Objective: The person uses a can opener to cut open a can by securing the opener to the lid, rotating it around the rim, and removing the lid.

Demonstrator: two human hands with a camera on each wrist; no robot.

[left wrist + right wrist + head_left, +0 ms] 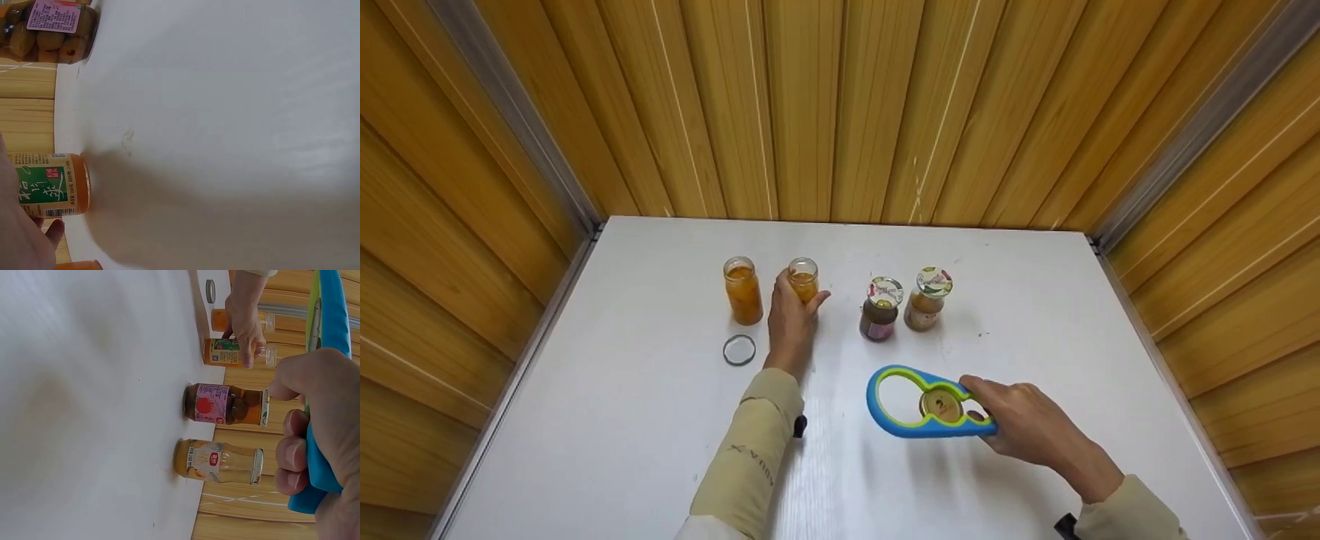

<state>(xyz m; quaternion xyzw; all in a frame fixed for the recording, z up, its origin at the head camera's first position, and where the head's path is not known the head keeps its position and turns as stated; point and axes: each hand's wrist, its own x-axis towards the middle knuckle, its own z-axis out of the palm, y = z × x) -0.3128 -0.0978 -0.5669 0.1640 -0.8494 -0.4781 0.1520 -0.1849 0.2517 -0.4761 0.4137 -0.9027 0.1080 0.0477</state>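
My left hand is round a lidless glass jar of orange food, its thumb on the right side. A green and cream label on this jar shows in the left wrist view. My right hand grips a blue and green jar opener by its narrow end, above the table. A gold lid sits in the opener's middle hole. Left of the held jar stands a second lidless jar of orange food. A loose lid lies near it on the table.
Two lidded jars stand right of the left hand: a dark one with a pink label and a pale yellow one. The white table ends at wood-patterned walls at the back and sides.
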